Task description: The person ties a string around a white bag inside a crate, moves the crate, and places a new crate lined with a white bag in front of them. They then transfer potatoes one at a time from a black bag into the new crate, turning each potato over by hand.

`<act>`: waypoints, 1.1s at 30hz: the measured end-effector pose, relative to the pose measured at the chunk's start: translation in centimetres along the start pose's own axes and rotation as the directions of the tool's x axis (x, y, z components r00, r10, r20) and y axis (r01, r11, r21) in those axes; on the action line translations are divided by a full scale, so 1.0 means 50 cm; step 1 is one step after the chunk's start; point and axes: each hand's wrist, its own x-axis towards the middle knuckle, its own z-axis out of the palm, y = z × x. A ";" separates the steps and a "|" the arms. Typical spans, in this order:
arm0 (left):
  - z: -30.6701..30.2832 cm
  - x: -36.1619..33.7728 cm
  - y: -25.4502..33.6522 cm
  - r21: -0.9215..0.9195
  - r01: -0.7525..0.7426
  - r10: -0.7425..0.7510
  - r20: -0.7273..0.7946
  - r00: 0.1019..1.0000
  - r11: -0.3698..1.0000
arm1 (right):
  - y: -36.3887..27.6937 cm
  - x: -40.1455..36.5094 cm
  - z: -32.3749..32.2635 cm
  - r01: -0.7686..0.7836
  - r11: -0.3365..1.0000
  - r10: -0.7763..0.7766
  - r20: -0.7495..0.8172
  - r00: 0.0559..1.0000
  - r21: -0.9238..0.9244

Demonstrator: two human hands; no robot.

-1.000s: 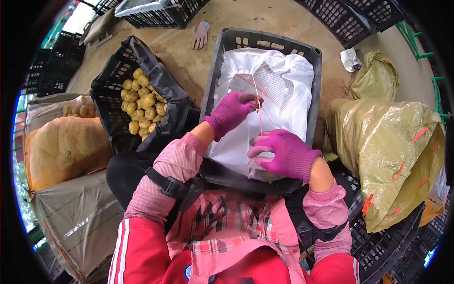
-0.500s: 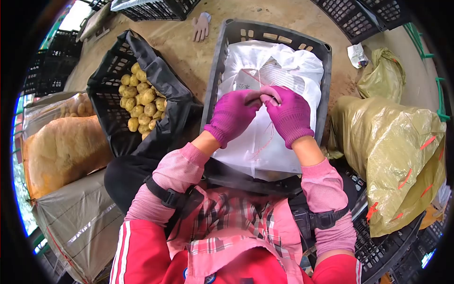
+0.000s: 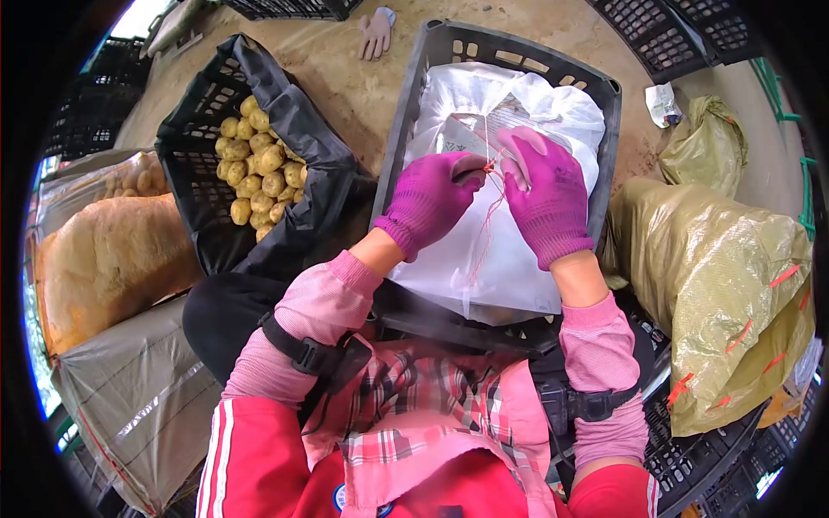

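Note:
A black plastic crate (image 3: 406,112) in front of me holds a white plastic bag (image 3: 458,259) with its mouth gathered in the middle. Red string (image 3: 489,220) is knotted around the gathered part, and its loose ends trail down over the bag. My left hand (image 3: 438,197), in a purple glove, pinches the string and gathered plastic between thumb and fingers. Just right of the knot, my right hand (image 3: 553,194), gloved alike, has curled fingers on a strand of the same string. The fingertips are partly hidden. Printed paper (image 3: 466,134) shows through the bag beyond my hands.
At left a black crate (image 3: 186,155) with a dark liner holds potatoes (image 3: 263,164). A loose glove (image 3: 376,34) lies on the ground. Yellow woven sacks (image 3: 708,276) stand at right; stuffed bags (image 3: 121,259) are at far left. More black crates (image 3: 648,39) stand behind.
My hands, close together before, have moved slightly apart, with the right one shifting right. The red knot now shows between them. The whole view has shifted a little.

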 end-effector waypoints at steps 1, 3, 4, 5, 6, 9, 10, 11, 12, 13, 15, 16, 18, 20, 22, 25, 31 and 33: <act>-0.001 0.000 0.001 0.010 0.002 -0.002 0.001 1.000 1.000 | 0.001 0.000 0.001 0.037 0.999 -0.037 0.033 0.999 0.009; -0.004 0.001 0.004 0.055 -0.010 0.009 0.005 1.000 0.998 | 0.003 -0.003 0.007 0.106 0.994 -0.109 0.098 0.989 0.031; -0.006 0.000 0.005 0.088 -0.025 0.024 0.009 1.000 0.996 | 0.004 -0.007 0.016 0.126 0.992 -0.127 0.060 0.990 0.017; -0.007 0.001 0.007 0.121 -0.041 0.040 0.013 0.999 0.992 | 0.010 -0.007 0.019 0.133 0.991 -0.133 0.063 0.989 0.015; -0.007 0.002 0.009 0.147 -0.051 0.049 0.018 0.999 0.988 | 0.016 -0.007 0.021 0.140 0.990 -0.141 0.066 0.988 0.014; -0.007 0.004 0.011 0.185 -0.066 0.063 0.020 0.998 0.981 | 0.018 -0.007 0.020 0.159 0.987 -0.155 0.086 0.984 -0.031; -0.006 0.005 0.005 0.170 -0.061 0.060 0.014 0.998 0.984 | 0.015 -0.007 0.020 0.163 0.985 -0.158 0.095 0.983 -0.053; -0.005 0.004 0.002 0.154 -0.057 0.056 0.009 0.998 0.986 | 0.016 -0.010 0.025 0.175 0.981 -0.167 0.096 0.981 -0.083; -0.005 0.003 0.003 0.146 -0.051 0.050 0.006 0.999 0.988 | 0.017 -0.014 0.032 0.186 0.976 -0.175 0.097 0.980 -0.112; -0.005 0.003 0.005 0.138 -0.045 0.045 0.002 0.999 0.989 | 0.018 -0.016 0.036 0.197 0.970 -0.184 0.098 0.978 -0.142; -0.005 0.003 0.005 0.129 -0.048 0.049 -0.010 0.999 0.991 | 0.016 -0.014 0.034 0.128 0.987 -0.113 0.152 0.982 -0.095; -0.004 0.004 0.001 0.127 -0.055 0.058 -0.020 0.998 0.990 | 0.013 -0.010 0.031 0.092 0.993 -0.078 0.181 0.980 -0.073; -0.001 0.003 -0.003 0.121 -0.057 0.063 -0.050 0.997 0.991 | 0.002 -0.005 0.017 -0.063 0.998 0.056 0.195 0.979 0.030; 0.001 0.002 -0.006 0.112 -0.046 0.056 -0.090 0.994 0.993 | -0.004 -0.001 0.008 -0.128 0.990 0.113 0.203 0.973 0.065; 0.001 0.003 -0.009 0.109 -0.073 0.082 -0.078 0.994 0.991 | 0.000 0.001 0.004 -0.107 0.994 0.098 0.195 0.976 0.035; 0.001 0.005 -0.011 0.068 -0.099 0.103 -0.070 0.992 0.993 | 0.015 -0.004 0.030 0.168 0.985 -0.169 -0.040 0.985 -0.042; 0.007 0.003 -0.012 -0.082 -0.014 0.011 -0.047 0.999 0.997 | 0.020 -0.010 0.036 0.129 0.991 -0.130 0.055 0.990 0.022; 0.013 0.003 -0.013 -0.117 0.022 -0.027 -0.046 0.999 0.993 | 0.018 -0.010 0.036 0.108 0.994 -0.109 0.096 0.989 0.015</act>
